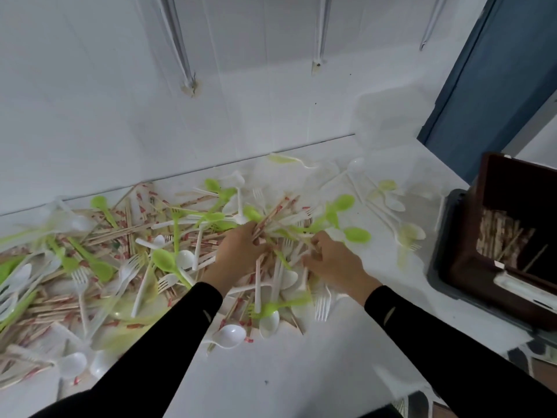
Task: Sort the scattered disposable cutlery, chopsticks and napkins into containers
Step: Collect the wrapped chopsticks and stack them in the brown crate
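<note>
The left hand (238, 254) grips a bundle of wrapped chopsticks (272, 214) in the middle of the pile. Green spoons (164, 260), white forks (80, 279) and loose chopsticks lie tangled around it on the white table (286, 372). The right hand (334, 262) is just beside the left, its fingers curled into the pile; whether it holds anything cannot be told. A brown container (464, 273), partly filled with chopsticks, stands on a grey tray (437, 267) at the table's right end.

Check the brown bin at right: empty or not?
Not empty: the brown bin holds a pile of wooden chopsticks, well below its rim.
</note>
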Demonstrator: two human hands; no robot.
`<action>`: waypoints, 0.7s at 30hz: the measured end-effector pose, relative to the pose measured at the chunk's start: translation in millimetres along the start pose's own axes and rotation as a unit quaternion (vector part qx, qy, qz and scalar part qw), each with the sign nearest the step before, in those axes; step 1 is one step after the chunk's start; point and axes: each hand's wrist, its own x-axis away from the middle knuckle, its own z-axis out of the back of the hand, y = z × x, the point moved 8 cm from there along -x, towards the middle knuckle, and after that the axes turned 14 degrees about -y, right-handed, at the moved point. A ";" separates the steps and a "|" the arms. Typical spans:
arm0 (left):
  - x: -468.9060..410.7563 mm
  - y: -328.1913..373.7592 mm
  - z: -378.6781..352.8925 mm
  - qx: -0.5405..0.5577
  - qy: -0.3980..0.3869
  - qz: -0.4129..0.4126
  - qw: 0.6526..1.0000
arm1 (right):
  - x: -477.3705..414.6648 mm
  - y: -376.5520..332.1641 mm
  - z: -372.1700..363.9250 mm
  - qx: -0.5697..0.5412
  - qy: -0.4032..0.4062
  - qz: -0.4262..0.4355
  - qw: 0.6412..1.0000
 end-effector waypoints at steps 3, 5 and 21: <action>2.3 -12.8 16.5 -0.008 0.039 0.035 0.999 | 0.1 18.0 20.7 0.010 0.016 -0.017 1.000; 8.1 -25.2 26.1 -0.016 0.066 0.065 0.996 | -2.0 35.0 32.4 0.038 0.015 -0.035 0.999; 21.1 7.7 4.0 0.001 0.027 0.016 1.000 | -4.5 -7.5 2.8 0.064 -0.009 0.149 0.987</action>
